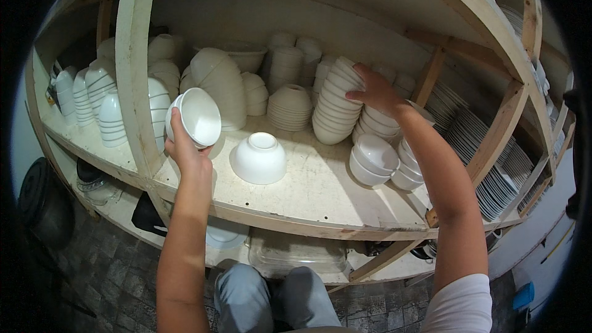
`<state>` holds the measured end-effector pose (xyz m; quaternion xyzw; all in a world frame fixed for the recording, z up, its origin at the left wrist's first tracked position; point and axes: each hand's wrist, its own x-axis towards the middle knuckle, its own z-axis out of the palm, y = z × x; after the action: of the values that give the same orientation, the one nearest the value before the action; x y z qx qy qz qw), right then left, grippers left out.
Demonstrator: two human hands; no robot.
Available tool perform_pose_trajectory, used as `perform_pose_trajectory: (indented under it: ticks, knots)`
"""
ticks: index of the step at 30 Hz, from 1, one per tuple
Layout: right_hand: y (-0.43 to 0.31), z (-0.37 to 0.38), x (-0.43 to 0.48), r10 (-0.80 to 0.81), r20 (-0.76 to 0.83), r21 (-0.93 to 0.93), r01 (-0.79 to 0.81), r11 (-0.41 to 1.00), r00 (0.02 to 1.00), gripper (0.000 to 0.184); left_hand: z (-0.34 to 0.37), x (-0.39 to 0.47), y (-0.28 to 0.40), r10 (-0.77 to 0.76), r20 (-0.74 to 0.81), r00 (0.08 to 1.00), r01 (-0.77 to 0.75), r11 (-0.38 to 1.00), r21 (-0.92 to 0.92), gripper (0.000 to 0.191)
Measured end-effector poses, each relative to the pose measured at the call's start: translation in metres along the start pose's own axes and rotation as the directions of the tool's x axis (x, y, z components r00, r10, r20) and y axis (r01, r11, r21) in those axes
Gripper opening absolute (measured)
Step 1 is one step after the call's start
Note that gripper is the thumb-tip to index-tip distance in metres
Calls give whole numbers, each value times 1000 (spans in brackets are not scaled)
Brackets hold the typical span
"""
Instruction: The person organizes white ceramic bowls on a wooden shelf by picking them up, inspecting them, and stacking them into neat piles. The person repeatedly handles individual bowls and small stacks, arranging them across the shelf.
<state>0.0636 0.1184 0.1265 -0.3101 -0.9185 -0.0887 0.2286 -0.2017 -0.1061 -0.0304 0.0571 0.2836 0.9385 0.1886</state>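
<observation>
My left hand [188, 145] holds two nested white bowls [201, 118] tilted above the shelf, their open side facing right. Below and to the right of them, a single white bowl [259, 159] rests upside down on the shelf board. Farther right, my right hand [377, 90] grips the upper part of a tall, leaning stack of white bowls [336, 106]. Its thumb lies against the side of the stack, and its other fingers are partly hidden at the top. Upright nested bowls [373, 159] stand near my right forearm.
More inverted bowl stacks [289, 108] fill the back, beside a large basin [243, 55]. A wooden post [134, 69] rises on the left. Slanted wooden braces [497, 127] and rows of plates [490, 166] are at right. A clear tray [298, 254] lies on the lower shelf.
</observation>
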Motion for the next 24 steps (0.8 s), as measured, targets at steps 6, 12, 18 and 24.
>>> perform_pose_trajectory:
  ticks: [6,12,18,24]
  knots:
    - [-10,2,-1,-77,47,-161,84,983,996,75,-1,2,-2,-10,-5,1000,10,1000,-9,93]
    - [-13,17,11,109,93,-143,-95,985,990,77,-1,5,-3,-24,-55,998,24,1000,-7,103]
    - [-21,18,12,-227,-292,-348,118,930,929,78,0,0,-1,4,-26,1000,-5,999,-32,90]
    - [-122,38,-23,-192,-287,428,305,851,939,87,10,-12,8,47,75,996,-26,965,-263,70]
